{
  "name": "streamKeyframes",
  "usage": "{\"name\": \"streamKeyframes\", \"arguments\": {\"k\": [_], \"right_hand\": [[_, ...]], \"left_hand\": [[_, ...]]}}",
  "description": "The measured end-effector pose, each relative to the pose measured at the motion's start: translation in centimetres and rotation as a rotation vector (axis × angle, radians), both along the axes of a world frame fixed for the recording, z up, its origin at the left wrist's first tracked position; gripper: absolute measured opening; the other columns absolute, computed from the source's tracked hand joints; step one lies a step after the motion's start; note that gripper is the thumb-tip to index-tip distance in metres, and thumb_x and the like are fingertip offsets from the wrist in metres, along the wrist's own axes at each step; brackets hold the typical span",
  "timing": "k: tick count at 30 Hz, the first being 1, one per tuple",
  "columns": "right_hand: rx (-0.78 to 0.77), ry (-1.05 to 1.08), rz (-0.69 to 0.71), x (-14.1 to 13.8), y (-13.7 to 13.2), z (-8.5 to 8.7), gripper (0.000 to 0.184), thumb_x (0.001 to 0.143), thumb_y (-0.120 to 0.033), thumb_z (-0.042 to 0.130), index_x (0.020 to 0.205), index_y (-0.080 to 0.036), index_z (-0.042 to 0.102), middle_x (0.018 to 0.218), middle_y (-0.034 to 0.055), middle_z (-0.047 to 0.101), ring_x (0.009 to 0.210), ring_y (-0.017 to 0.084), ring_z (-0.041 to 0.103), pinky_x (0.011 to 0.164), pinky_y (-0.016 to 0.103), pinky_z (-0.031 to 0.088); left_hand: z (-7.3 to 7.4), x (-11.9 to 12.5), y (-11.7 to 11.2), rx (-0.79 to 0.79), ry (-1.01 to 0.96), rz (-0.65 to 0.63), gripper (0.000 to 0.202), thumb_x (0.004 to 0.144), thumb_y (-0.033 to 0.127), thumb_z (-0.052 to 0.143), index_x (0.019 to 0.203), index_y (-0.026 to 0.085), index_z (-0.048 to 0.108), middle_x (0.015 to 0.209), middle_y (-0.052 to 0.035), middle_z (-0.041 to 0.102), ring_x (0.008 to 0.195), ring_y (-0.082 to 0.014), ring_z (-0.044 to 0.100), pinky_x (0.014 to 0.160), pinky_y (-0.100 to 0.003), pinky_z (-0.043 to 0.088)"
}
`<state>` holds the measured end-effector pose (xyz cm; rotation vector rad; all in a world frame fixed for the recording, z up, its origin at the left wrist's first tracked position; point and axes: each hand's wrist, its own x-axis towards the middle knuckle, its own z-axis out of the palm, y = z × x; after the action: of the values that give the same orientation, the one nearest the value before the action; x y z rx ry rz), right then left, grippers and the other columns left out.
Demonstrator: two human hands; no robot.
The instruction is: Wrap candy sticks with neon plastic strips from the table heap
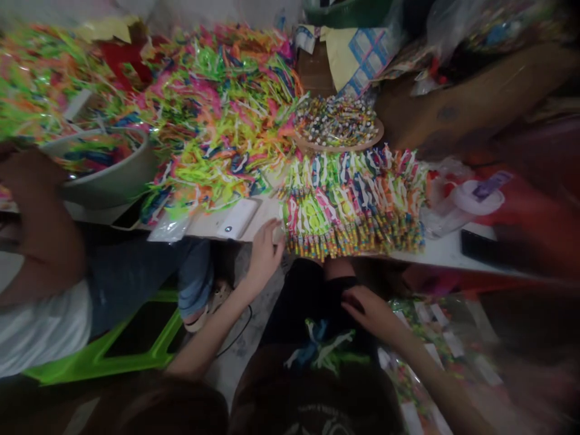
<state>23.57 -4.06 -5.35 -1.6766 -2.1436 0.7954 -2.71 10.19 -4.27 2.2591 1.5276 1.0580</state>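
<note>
My left hand [267, 251] is at the table's front edge, its fingers slightly apart and nothing visible in them. Right beside it lie rows of small multicoloured pieces [353, 205], with bright strips and white ties at one end and yellow patterned sticks at the other. Over my lap hovers or rests my right hand [367, 308], fingers stretched out and apparently holding nothing; contact with the leg cannot be made out. Blue and green strips with white ties [319, 344] lie on my dark clothing, below the right hand.
A heap of neon strips [217, 109] covers the table's back left. Behind the rows stands a shallow bowl [338, 147] of small sticks. A white phone-like object [238, 219], a dark phone [483, 249] and a lidded cup [475, 196] lie about. A co-worker's arm [49, 223] is by a basin [109, 178].
</note>
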Motion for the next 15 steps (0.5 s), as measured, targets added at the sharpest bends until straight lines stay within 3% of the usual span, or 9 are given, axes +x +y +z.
{"name": "streamKeyframes", "arguments": {"k": [2,4,6,8,11,15], "right_hand": [[-0.114,-0.052,0.072,0.8,-3.0,-1.2,0.017,0.084,-0.027,0.055,0.099,-0.019,0.06,0.097,0.0071,0.064,0.095,0.023,0.058,0.085,0.036,0.047],[-0.204,-0.07,0.089,0.9,-5.2,-2.1,0.025,0.08,-0.022,0.058,0.105,-0.019,0.059,0.107,0.0086,0.063,0.104,0.024,0.056,0.091,0.037,0.046],[-0.266,-0.076,0.066,0.5,-6.6,-2.8,0.036,0.077,-0.017,0.058,0.114,-0.018,0.056,0.116,0.0101,0.059,0.11,0.024,0.054,0.095,0.037,0.044],[-0.314,-0.077,0.056,-0.1,-7.5,-3.4,0.044,0.074,-0.013,0.056,0.118,-0.018,0.054,0.121,0.0107,0.056,0.114,0.023,0.052,0.097,0.036,0.043],[-0.391,-0.12,0.065,-1.4,-8.5,-3.7,0.044,0.072,-0.014,0.056,0.116,-0.016,0.056,0.122,0.0124,0.055,0.115,0.025,0.051,0.096,0.036,0.043],[-0.424,-0.218,0.052,-2.9,-9.8,-3.4,0.043,0.073,-0.013,0.054,0.116,-0.013,0.058,0.125,0.0166,0.056,0.118,0.03,0.049,0.099,0.043,0.04]], "left_hand": [[0.3,1.1,-4.0,-0.05,0.041,-0.208,0.034,0.093,0.031,0.039,0.122,0.017,0.045,0.123,-0.0106,0.054,0.117,-0.0202,0.048,0.103,-0.037,0.037],[-0.3,2.6,-8.3,-0.273,0.176,-0.447,0.037,0.091,0.039,0.043,0.122,0.02,0.048,0.122,-0.0079,0.057,0.115,-0.0206,0.05,0.101,-0.036,0.038],[-1.8,4.3,-12.1,-0.496,0.35,-0.573,0.063,0.081,0.055,0.054,0.13,0.016,0.043,0.123,-0.012,0.056,0.114,-0.0272,0.05,0.099,-0.042,0.039],[-3.7,5.7,-15.1,-0.637,0.528,-0.637,0.084,0.073,0.065,0.057,0.133,0.008,0.041,0.119,-0.019,0.058,0.109,-0.032,0.053,0.101,-0.047,0.035],[-5.9,6.7,-17.7,-0.711,0.65,-0.642,0.101,0.067,0.069,0.059,0.139,0.004,0.031,0.123,-0.0254,0.054,0.114,-0.0362,0.05,0.102,-0.05,0.032],[-6.2,6.5,-18.6,-0.763,0.672,-0.686,0.097,0.07,0.057,0.064,0.144,0.012,0.02,0.132,-0.0253,0.044,0.119,-0.0373,0.046,0.098,-0.051,0.037]]}}
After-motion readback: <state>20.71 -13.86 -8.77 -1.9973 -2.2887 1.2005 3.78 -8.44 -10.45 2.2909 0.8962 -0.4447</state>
